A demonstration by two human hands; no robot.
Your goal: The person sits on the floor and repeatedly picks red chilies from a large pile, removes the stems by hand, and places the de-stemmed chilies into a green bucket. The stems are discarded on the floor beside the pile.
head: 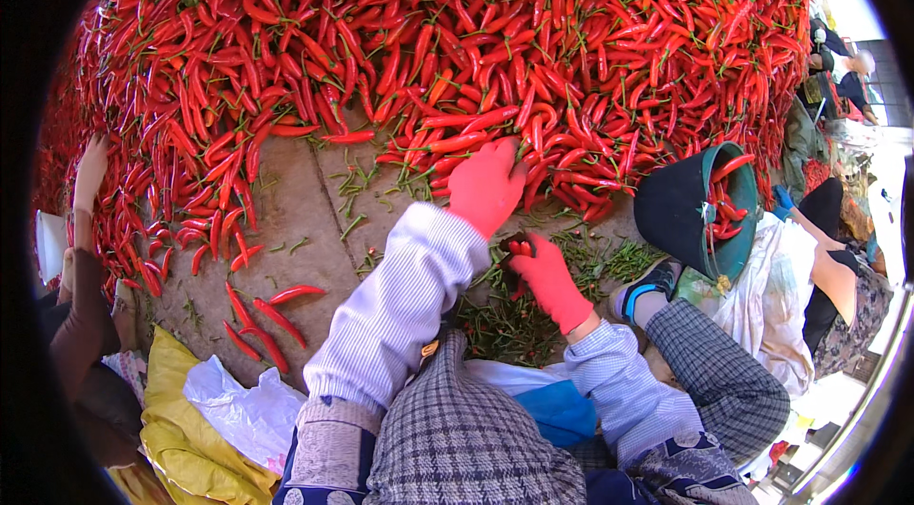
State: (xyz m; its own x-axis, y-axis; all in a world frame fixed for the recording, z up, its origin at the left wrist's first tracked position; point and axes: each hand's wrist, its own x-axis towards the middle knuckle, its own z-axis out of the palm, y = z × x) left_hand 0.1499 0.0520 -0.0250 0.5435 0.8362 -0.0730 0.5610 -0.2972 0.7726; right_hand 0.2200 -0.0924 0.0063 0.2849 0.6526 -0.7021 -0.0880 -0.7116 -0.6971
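Observation:
A large heap of red chili peppers with green stems spreads over the ground before me. At the heap's lower edge, my left hand in a red glove reaches among the peppers; its fingertips are dark, and whether it grips one I cannot tell. My right hand, in a red glove with dark fingertips, is closed around red chili peppers, above a pile of green stems. A dark bucket with a green inside lies tilted at the right with red peppers in it.
Several loose peppers lie on the concrete ground at left. A yellow sack and white plastic bag are at lower left. A co-worker's arm reaches into the heap at far left; another person sits at right beside a white sack.

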